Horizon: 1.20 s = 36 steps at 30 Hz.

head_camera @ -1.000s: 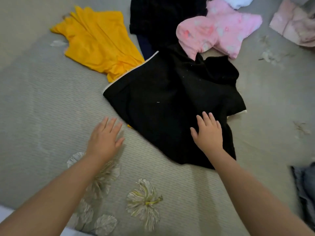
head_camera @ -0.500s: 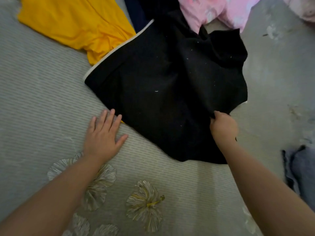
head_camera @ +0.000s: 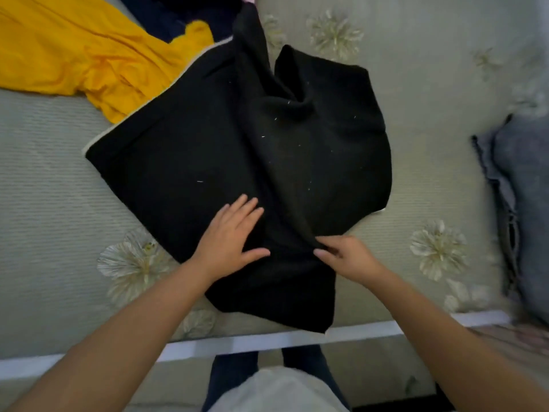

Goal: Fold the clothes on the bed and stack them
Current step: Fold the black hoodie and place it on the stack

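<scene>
1. Your left hand [head_camera: 230, 237] lies flat with fingers spread straight on the soft black knit garment [head_camera: 237, 150]
2. Your right hand [head_camera: 349, 257] pinches a raised fold of that cloth between thumb and curled fingers
3. The garment sprawls, rumpled, on the grey-green ribbed, flower-printed bed cover [head_camera: 50, 185], its lower corner at the bed's near edge
4. A crumpled yellow cloth garment [head_camera: 89, 55] lies just beyond it, tucked under its pale-trimmed edge

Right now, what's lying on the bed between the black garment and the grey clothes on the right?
Nothing but bare flowered bedsheet. The head view shows the black garment and the grey clothes lying apart.
</scene>
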Tool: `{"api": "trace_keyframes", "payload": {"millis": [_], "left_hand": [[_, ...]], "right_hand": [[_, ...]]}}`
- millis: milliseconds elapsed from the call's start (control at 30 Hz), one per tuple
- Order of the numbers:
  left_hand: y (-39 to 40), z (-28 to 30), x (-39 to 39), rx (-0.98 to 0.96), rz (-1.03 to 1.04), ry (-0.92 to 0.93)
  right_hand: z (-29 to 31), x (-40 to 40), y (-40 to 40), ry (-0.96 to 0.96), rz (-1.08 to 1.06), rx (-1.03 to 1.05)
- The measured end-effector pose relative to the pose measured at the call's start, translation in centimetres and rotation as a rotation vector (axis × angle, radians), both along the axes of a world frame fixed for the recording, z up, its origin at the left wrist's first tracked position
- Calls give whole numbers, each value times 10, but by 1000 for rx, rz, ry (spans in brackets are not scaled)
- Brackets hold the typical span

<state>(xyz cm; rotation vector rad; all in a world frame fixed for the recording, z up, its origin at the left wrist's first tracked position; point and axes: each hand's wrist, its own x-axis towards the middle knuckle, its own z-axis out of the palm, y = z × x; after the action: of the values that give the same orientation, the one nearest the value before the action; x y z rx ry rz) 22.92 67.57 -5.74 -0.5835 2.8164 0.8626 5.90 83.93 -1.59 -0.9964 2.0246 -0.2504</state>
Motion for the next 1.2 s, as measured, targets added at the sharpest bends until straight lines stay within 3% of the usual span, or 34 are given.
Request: {"api": "trace_keyframes", "payload": {"millis": [67, 167, 267, 400, 567, 667, 733, 800, 867, 933, 1000, 1067, 1133, 1200], "left_hand": [[34, -4, 2, 24, -33, -70], [80, -6, -5, 35, 52, -88], [120, -9, -28, 9, 180, -109], [132, -12, -72, 14, 600, -39], [99, 4, -78, -21, 703, 80], [72, 36, -65, -33, 803, 210], [49, 65, -65, -43, 876, 297], [31, 100, -67, -15, 868, 352], [16, 140, -70, 75, 817, 349], [3, 180, -71, 204, 683, 169], [-8, 221, -72, 313, 449, -154], [-19, 258, -80, 383, 309, -360], [-36, 281, -94, 312, 342, -345], [-60, 286, -112, -47, 473, -215]], "right_hand": [[3, -10, 29, -85, 46, 16], [-2, -46, 51, 304, 75, -175], [-16, -88, 50, 576, 245, -61], [-46, -118, 44, 672, 425, 12], [-52, -136, 27, 667, 437, -95], [-28, -142, 8, 536, 452, -136], [11, -143, -5, 414, 355, -212], [60, -148, -15, 238, 215, -281], [108, -156, -20, 46, 183, -210], [151, -165, -23, -225, 244, -39], [184, -172, -27, -544, 256, 167], [209, -182, -37, -641, 270, 286], [228, -191, -58, -468, 279, 272], [236, -204, -83, 32, 357, 148]]}}
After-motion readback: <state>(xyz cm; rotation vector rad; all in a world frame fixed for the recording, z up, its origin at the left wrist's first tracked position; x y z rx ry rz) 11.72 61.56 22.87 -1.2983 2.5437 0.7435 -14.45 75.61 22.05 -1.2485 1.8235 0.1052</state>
